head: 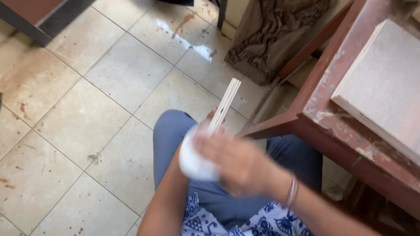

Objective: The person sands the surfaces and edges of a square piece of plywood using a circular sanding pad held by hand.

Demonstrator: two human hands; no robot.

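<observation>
Stained cream floor tiles (87, 113) spread out below the seated person, with a worn red worktop (332, 118) to the right carrying a pale board (385, 83). Over the lap in blue trousers, the left hand (194, 153) seems wrapped in a white cloth (192, 161) and closed round the lower end of a bundle of thin pale sticks (225, 104), which juts up and away. The right hand (238, 164) is blurred, laid across cloth and bundle; its grip I cannot tell. Those sticks look light, stiff yet snappable, best gripped low and all together.
</observation>
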